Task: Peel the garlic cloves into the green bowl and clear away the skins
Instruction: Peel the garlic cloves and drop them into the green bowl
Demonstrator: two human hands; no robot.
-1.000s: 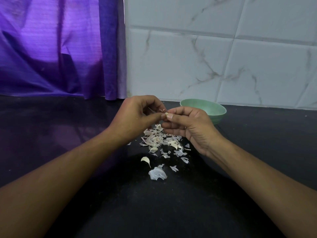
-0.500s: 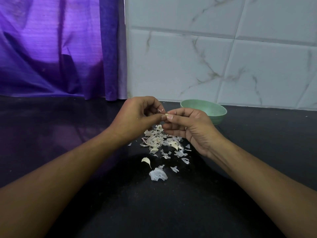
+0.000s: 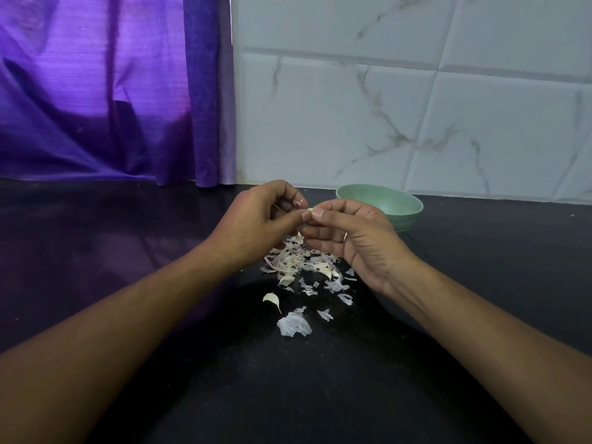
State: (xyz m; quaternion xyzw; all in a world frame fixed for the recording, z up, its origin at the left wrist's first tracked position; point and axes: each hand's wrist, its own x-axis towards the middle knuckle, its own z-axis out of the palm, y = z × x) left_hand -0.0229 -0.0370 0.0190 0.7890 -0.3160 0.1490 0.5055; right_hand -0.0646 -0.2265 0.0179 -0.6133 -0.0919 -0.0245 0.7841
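Observation:
My left hand (image 3: 256,225) and my right hand (image 3: 349,238) meet above the black counter, and both pinch one small garlic clove (image 3: 310,210) between thumbs and fingertips. The clove is mostly hidden by the fingers. Under the hands lies a pile of pale garlic skins (image 3: 304,264). A single loose clove (image 3: 271,299) lies nearer me, with a larger piece of skin (image 3: 293,325) just in front of it. The green bowl (image 3: 394,206) stands behind my right hand, near the wall; what it holds is hidden by its rim.
The black counter (image 3: 128,251) runs to a white marble-tiled wall (image 3: 416,107) at the back. A purple curtain (image 3: 96,91) hangs at the back left, down to the counter.
Both hands stay together on the clove, with only small finger shifts. The pile, loose clove and bowl lie as before.

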